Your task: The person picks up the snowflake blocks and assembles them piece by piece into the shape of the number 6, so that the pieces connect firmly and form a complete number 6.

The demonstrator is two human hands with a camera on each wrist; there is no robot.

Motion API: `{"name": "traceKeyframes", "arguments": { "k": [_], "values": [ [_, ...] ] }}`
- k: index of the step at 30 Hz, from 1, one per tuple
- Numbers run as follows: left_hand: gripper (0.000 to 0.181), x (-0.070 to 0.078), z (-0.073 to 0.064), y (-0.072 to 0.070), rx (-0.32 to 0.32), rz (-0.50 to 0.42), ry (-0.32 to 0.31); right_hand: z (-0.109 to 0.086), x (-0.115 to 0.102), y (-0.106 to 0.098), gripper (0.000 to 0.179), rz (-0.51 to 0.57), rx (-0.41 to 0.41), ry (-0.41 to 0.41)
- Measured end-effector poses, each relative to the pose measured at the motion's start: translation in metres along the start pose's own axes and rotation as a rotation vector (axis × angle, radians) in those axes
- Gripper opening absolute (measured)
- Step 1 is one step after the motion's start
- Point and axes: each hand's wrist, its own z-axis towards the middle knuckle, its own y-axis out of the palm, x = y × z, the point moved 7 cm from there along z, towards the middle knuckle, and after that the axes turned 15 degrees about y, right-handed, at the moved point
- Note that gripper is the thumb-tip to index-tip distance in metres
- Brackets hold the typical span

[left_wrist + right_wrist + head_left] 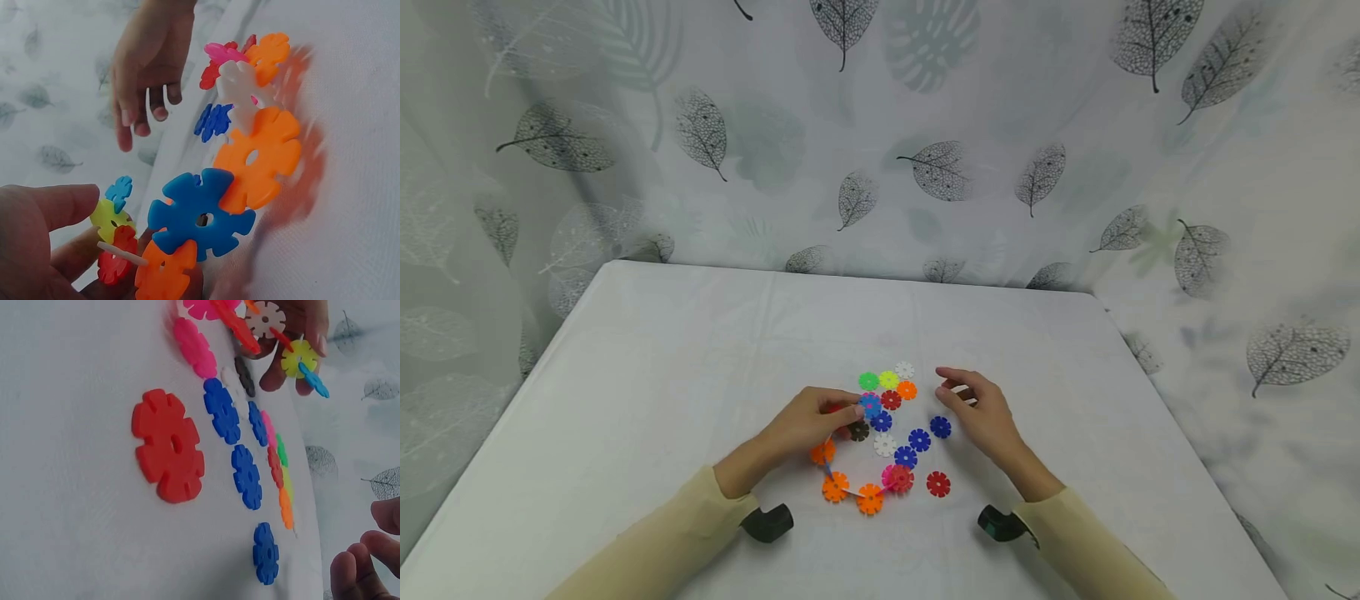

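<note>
My left hand (805,421) pinches one end of a chain of slotted plastic flower discs, near its yellow disc (299,359). A light-blue disc (119,190) sticks out at that end. A red disc (117,256) and a larger blue disc (200,215) follow. From there the chain bends over the table through orange discs (835,487) to pink and red ones (898,478). My right hand (985,412) hovers to the right of the loose discs, fingers loosely bent, holding nothing. The left fingers partly hide the chain in the head view.
Loose discs lie on the white table (700,333): several blue ones (919,440), a red one (938,484) at the right, and a green (868,381), orange (907,390) and white one (905,370) farther back. A leaf-patterned curtain (760,208) hangs behind.
</note>
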Motion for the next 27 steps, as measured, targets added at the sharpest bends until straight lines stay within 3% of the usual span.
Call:
{"name": "traceKeyframes", "arguments": {
  "k": [6, 12, 19, 27],
  "values": [
    [0.036, 0.000, -0.001, -0.004, 0.027, -0.015, -0.014, 0.000, 0.013, -0.007, 0.036, -0.083, 0.008, 0.053],
    [0.039, -0.003, 0.001, -0.004, 0.031, -0.032, -0.019, 0.000, 0.025, -0.009, 0.031, -0.156, -0.065, 0.114],
    [0.041, -0.003, 0.003, -0.005, 0.024, -0.068, -0.023, -0.001, 0.027, -0.006, 0.026, -0.266, -0.129, 0.130],
    [0.042, -0.004, 0.004, -0.002, 0.010, -0.134, -0.032, 0.000, 0.024, -0.001, 0.029, -0.331, -0.109, 0.125]
  ]
}}
